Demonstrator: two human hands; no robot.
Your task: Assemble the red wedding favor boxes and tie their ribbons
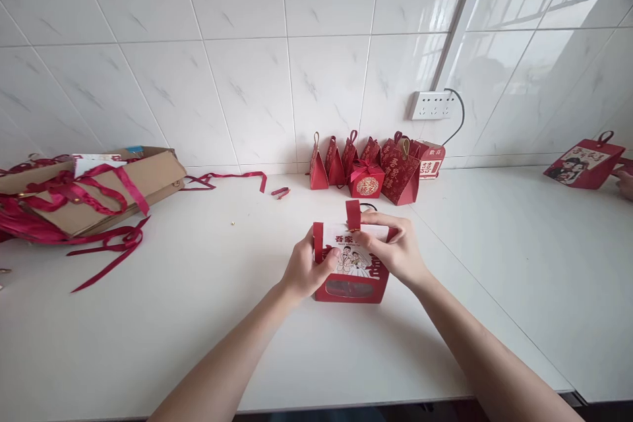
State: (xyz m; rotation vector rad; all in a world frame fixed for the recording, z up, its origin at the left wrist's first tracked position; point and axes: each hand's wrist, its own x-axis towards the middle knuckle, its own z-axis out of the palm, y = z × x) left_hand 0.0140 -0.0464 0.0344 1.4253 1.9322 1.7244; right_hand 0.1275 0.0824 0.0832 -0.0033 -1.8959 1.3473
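A red and white paper gift box (352, 289) with a cartoon couple and an oval window stands upright on the white table. My left hand (307, 268) grips its left side, thumb pressed on the printed front. At the top edge, my right hand (395, 247) pinches the base of a small red tab (353, 214) between thumb and fingers. The other fingers of that hand rest by the box's upper right corner. A dark loop shows just behind the tab. What the box holds cannot be made out through the window.
Several red gift boxes (401, 175) stand against the tiled wall. Left, an open cardboard box (148, 188) spills red ribbons (119, 247). A short ribbon piece (281, 193) lies mid-table. A socket strip (432, 105) hangs on the wall. Far right, another person's hand (625, 183) touches a box (583, 163).
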